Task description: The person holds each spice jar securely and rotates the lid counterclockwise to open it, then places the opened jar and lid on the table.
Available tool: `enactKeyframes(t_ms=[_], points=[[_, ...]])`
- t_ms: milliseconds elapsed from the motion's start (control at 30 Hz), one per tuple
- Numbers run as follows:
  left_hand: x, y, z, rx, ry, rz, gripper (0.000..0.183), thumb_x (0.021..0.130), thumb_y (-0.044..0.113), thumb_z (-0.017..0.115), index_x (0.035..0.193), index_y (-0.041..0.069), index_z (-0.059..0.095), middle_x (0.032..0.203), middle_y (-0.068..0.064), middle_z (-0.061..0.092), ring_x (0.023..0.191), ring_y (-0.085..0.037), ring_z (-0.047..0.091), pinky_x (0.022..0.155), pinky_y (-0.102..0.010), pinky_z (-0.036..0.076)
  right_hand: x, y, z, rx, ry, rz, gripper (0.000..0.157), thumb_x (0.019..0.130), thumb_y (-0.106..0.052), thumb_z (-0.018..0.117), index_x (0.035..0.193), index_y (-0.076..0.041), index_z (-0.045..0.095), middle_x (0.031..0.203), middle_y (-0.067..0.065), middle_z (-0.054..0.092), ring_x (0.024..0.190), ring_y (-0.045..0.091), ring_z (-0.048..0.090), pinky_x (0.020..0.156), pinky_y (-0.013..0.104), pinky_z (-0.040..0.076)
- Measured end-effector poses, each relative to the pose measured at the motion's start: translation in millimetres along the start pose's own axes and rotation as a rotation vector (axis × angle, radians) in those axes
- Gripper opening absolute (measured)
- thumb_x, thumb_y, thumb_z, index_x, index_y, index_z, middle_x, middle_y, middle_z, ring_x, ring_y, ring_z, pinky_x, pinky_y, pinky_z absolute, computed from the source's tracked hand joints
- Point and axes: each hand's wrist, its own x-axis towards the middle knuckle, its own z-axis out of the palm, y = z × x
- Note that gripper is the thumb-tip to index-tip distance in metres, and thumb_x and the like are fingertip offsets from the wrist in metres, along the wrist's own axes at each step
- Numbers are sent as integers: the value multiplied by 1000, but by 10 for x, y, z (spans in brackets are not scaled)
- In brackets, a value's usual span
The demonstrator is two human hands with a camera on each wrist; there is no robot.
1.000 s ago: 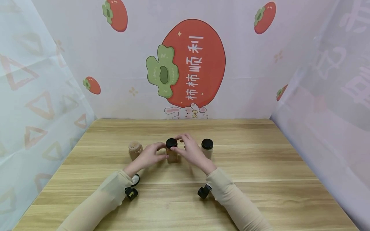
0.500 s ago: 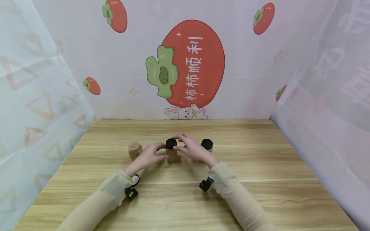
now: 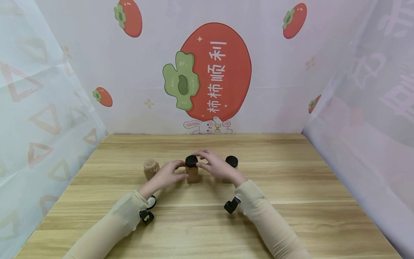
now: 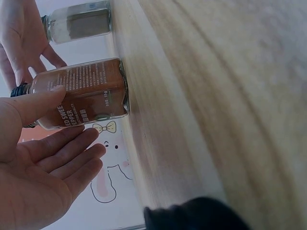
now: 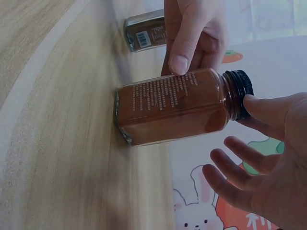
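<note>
Middle jar: the middle jar (image 3: 193, 175), filled with red-brown powder, is stood upright on the bench (image 3: 207, 230), about midway between left and right edges, nearer the far edge.
Left grip: the jar body is pinched between thumb and fingers of the left hand (image 3: 167, 175).
Right grip: the black cap (image 3: 191, 160), seated on the jar neck, is pinched by thumb and forefinger of the right hand (image 3: 216, 165); its other fingers are held off the glass.
Toward left edge: a jar with perforated top (image 3: 151, 169) is placed.
Toward right edge: a black-lidded jar (image 3: 231, 161) is partly hidden by the right arm.
</note>
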Motion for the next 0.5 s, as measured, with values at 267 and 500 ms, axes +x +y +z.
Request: enactKeyframes(t_ms=[267, 500], points=[[2, 2, 10, -10, -12, -17, 43, 85, 22, 71, 121, 3, 60, 122, -14, 63, 119, -35, 55, 102, -52, 43, -48, -40, 46, -3, 109, 53, 42, 96, -27, 56, 136, -15, 49, 134, 10, 47, 122, 26, 50, 95, 40, 50], [-1, -10, 11, -8, -4, -1, 41, 85, 20, 71, 120, 2, 61, 121, -14, 64, 118, -36, 56, 101, -53, 43, -85, -75, 148, -72, 244, 85, 37, 94, -27, 60, 127, -11, 54, 128, 9, 52, 115, 26, 53, 92, 39, 50]])
